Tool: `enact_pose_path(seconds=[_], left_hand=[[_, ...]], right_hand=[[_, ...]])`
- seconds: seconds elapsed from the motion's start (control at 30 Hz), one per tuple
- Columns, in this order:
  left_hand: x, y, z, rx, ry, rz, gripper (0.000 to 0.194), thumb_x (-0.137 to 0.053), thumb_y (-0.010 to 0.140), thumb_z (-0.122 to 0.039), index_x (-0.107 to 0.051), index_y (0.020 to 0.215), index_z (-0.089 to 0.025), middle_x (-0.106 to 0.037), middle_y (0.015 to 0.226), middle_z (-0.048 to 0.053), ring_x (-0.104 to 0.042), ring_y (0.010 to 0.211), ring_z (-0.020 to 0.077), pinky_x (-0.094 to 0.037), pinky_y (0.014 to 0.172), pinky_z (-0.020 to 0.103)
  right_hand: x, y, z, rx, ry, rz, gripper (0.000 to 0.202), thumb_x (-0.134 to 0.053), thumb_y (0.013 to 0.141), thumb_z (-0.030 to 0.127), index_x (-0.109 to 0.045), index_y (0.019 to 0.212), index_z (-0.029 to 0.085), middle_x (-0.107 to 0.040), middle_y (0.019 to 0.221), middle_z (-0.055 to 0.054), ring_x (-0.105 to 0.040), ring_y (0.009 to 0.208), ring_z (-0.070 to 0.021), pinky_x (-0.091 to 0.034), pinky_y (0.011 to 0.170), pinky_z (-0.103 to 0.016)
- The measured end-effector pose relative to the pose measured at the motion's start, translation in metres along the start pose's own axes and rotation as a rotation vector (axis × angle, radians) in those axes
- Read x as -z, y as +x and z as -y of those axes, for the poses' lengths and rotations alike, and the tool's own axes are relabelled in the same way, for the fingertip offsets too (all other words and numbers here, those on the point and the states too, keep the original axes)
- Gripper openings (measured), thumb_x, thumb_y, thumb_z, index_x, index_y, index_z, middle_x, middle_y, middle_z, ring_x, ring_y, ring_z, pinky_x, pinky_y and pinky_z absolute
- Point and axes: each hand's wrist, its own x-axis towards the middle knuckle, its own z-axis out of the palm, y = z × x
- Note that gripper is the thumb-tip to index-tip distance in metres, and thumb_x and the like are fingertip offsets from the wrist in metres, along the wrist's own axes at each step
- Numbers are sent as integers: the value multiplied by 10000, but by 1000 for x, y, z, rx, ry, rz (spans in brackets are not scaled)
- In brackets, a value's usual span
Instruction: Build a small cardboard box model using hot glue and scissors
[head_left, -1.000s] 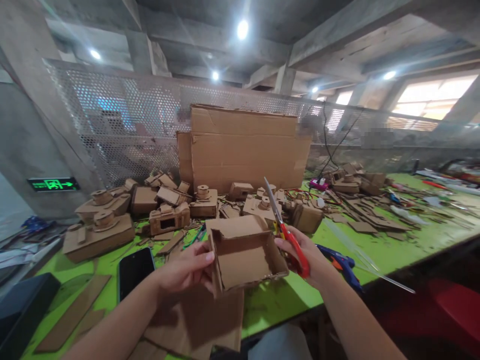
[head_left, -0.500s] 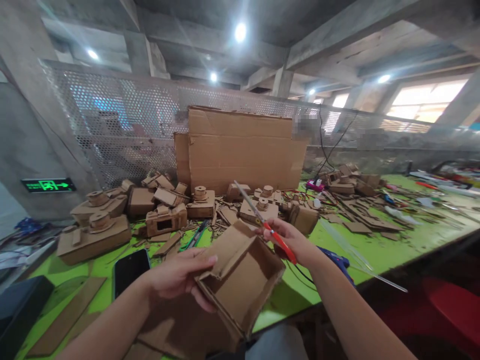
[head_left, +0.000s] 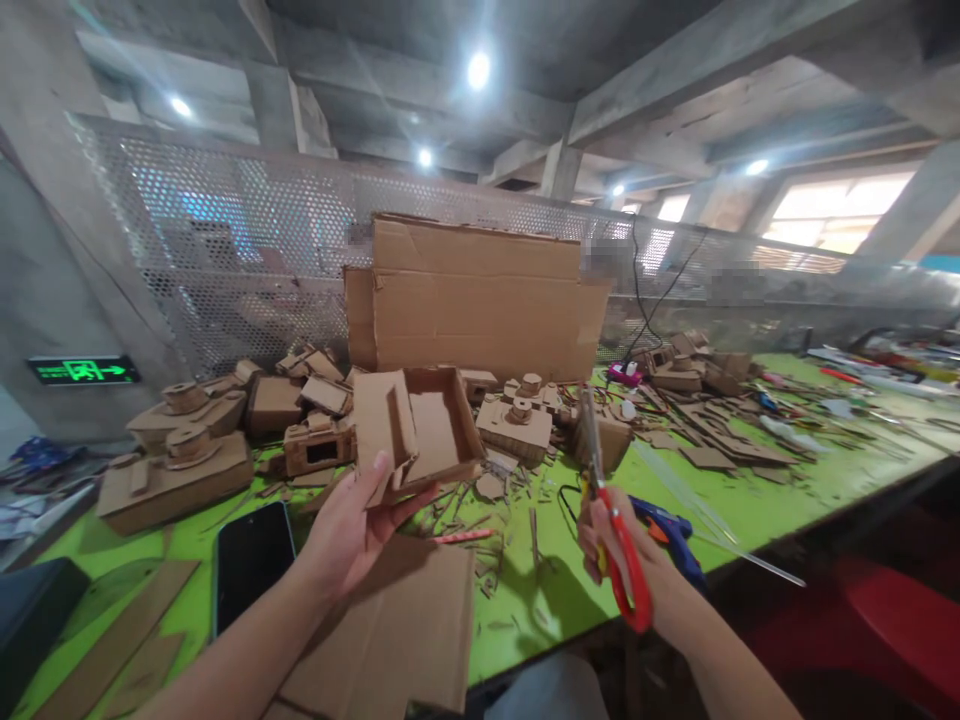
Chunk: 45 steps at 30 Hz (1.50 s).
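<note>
My left hand (head_left: 367, 530) grips the near corner of a cardboard box (head_left: 439, 425), with the thumb on its folded flap and the fingers underneath. The box is tilted so its hollow inside faces me. In my right hand (head_left: 622, 550) is a pair of scissors (head_left: 624, 570) with red handles, its blades closed and pointing up and away. The scissors are apart from the box, to its right. Below my left hand a flat cardboard sheet (head_left: 390, 640) lies on the green table (head_left: 540, 590).
A phone (head_left: 255, 560) lies left of my left arm. Beyond my right hand is a blue glue gun (head_left: 664, 525). Cardboard camera models (head_left: 517, 425) and scraps (head_left: 731, 430) spread across the table. Behind them stands a large cardboard panel (head_left: 480, 300) against a mesh partition.
The box has moved up and away from me, turned in my left hand. My right hand has drawn the scissors off it to the right and swung them upright.
</note>
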Motion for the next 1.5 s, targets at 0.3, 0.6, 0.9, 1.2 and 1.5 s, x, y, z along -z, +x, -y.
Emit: enact_pose_path(seconds=[0.3, 0.6, 0.9, 1.2, 1.5], left_hand=[[-5, 0, 9, -52, -117, -33, 200, -587, 1015, -207, -766, 1085, -155, -825, 1089, 80, -794, 957, 212, -648, 934, 407], [-6, -7, 17, -33, -110, -2, 221, -799, 874, -289, -763, 1046, -154, -833, 1021, 69, -793, 938, 228, -616, 992, 488], [-7, -9, 20, 23, -22, 22, 304, -793, 874, -306, -763, 1126, -138, -812, 1177, 131, -775, 1075, 285, -615, 987, 386], [-2, -7, 25, 27, -36, 55, 290, -777, 895, -319, -777, 1123, -141, -800, 1215, 125, -743, 1152, 291, -577, 1048, 425], [-1, -8, 28, 31, -17, 55, 320, -814, 857, -335, -786, 1103, -132, -793, 1226, 142, -728, 1180, 317, -549, 1083, 425]], right_hand=[[-40, -33, 22, 13, -609, 88, 314, -424, 1015, 560, -408, 1106, 260, -687, 993, -82, -706, 907, -267, -549, 838, -390], [-56, -27, 21, 52, -787, 68, 312, -362, 1009, 580, -393, 1020, 269, -649, 851, -49, -685, 770, -285, -517, 690, -388], [-57, -25, 25, 36, -777, 41, 377, -341, 998, 641, -407, 1029, 271, -650, 819, -43, -675, 749, -293, -500, 680, -383], [-56, -19, 20, 52, -787, 1, 357, -363, 1004, 625, -401, 1023, 270, -688, 905, -72, -706, 824, -298, -509, 704, -377], [-56, -16, 18, 72, -912, -3, 333, -374, 1022, 605, -395, 980, 276, -666, 739, -22, -671, 651, -273, -393, 568, -306]])
